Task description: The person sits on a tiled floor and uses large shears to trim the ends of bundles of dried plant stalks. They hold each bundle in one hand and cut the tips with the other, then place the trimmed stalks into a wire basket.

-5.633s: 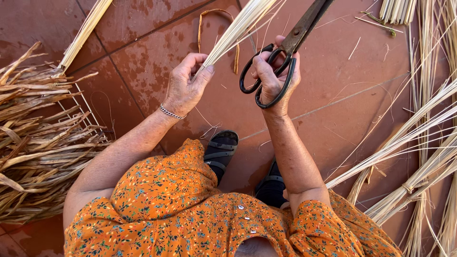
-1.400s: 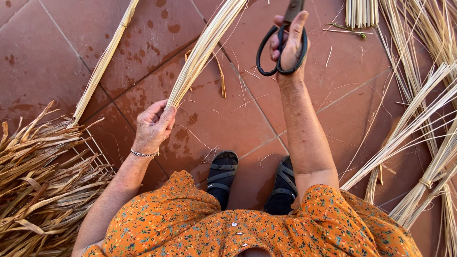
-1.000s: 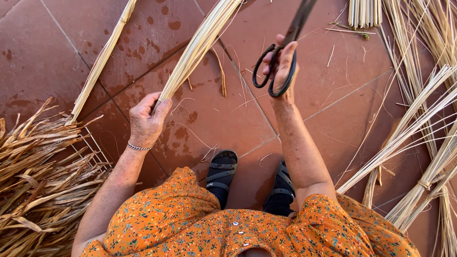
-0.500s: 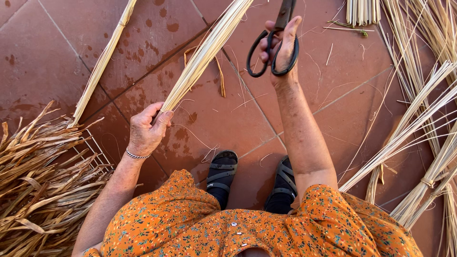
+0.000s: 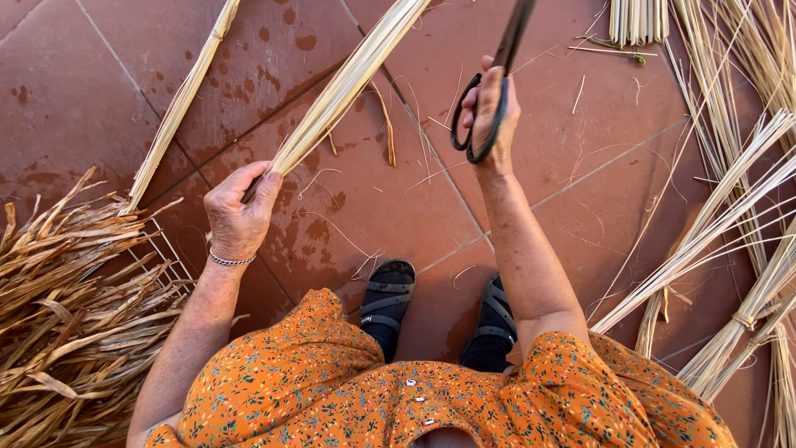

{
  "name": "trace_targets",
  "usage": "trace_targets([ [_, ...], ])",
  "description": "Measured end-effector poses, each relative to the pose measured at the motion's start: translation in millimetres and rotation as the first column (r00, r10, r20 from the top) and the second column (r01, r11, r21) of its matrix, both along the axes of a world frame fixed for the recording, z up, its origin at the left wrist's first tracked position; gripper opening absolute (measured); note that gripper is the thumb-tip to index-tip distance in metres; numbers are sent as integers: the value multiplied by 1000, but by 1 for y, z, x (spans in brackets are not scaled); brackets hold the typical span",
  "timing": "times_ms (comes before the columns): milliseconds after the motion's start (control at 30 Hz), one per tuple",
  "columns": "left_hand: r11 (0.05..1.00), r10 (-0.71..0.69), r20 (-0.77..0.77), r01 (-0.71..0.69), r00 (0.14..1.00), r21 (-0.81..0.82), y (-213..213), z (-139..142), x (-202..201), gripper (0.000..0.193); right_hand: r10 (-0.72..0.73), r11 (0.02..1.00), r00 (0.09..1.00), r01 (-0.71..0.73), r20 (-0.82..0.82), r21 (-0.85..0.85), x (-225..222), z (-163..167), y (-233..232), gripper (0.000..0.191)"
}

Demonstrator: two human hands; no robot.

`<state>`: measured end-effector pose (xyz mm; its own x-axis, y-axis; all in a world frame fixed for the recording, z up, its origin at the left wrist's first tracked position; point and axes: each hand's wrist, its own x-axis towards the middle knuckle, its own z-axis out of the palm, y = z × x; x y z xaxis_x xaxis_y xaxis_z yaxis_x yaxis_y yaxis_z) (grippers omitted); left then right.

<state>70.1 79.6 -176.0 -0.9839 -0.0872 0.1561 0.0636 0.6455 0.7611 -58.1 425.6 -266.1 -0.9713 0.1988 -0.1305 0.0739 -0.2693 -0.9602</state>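
From my feed: left hand (image 5: 239, 217) is clamped on the straw bundle (image 5: 344, 85), which runs toward 1 o'clock. Right hand (image 5: 489, 112) grips black shears (image 5: 489, 91), blades together, just right of it.

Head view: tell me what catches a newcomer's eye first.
At top centre, the right hand holds large dark scissors raised. The left hand grips the end of a pale straw bundle slanting up the red tile floor. Brown dried leaves heap at left.
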Motion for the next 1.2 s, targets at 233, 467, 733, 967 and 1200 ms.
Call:
trace_targets([
  [233,998,19,-58,-22,998,-53,-9,12,-3,20,247,418,966,-36,-76,908,2,18,20,91],
  [467,998,51,-11,-51,999,-45,-22,15,-6,21,428,117,853,276,-299,954,6,51,36,102],
  [733,994,82,109,-89,991,61,-24,8,-1,20,286,402,952,-13,-112,916,-10,25,32,72],
  [967,908,41,218,-127,975,400,-24,-4,-7,21,207,695,974,-82,-90,714,7,24,22,81],
  [1200,822,21,456,-275,890,498,-17,6,-10,29,349,282,898,172,-268,944,20,17,5,95],
])
